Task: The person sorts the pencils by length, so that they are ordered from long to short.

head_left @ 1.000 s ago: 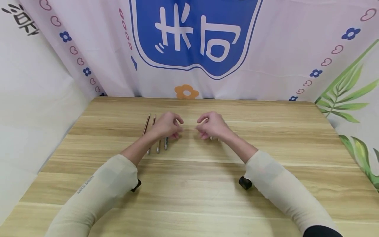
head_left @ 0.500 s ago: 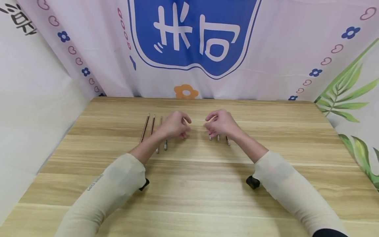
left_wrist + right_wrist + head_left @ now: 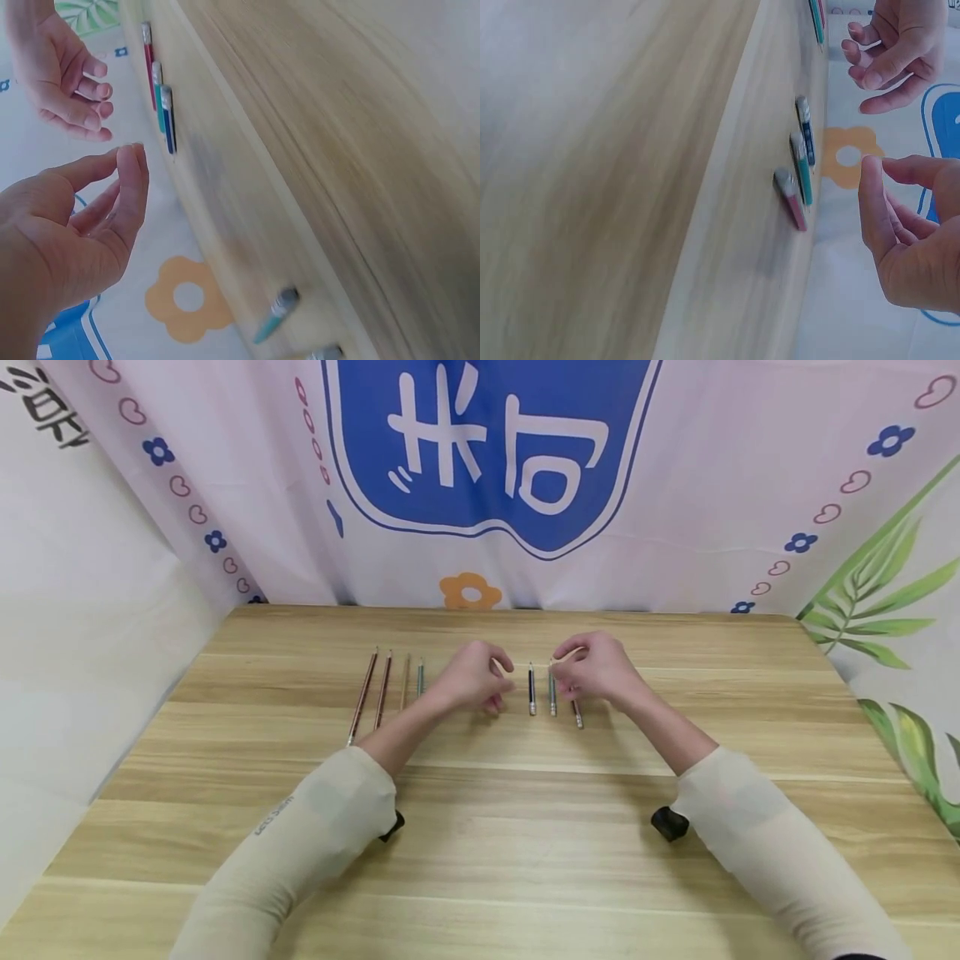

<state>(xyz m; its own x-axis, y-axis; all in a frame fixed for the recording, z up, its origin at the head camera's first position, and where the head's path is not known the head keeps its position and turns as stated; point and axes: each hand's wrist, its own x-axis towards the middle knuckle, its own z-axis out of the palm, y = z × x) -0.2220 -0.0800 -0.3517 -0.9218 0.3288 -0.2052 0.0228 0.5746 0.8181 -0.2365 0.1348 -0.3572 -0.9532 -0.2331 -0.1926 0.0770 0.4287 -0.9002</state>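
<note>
Bench [image 3: 487, 852] in a wood grain, with two bare hands over it. Left hand [image 3: 474, 678] is empty, fingers loosely bent with the tips close to the thumb, so a pretty narrow pose. Right hand [image 3: 596, 667] is at its 3 o'clock, same loose, narrow, empty shape.

Between them lies a short dark blue pencil [image 3: 532, 689], with a teal pencil [image 3: 552, 693] just off its 3 o'clock, then a dark red pencil [image 3: 577, 714] the right hand partly covers from the head view.

Over at the left hand's 9 o'clock, going inward: a long reddish-brown pencil [image 3: 364, 693], a second reddish-brown pencil [image 3: 384, 685], a plain wood-coloured pencil [image 3: 405, 681] and a green pencil [image 3: 421, 677]. Printed cloth [image 3: 697, 527] hangs at 12 o'clock behind everything.
</note>
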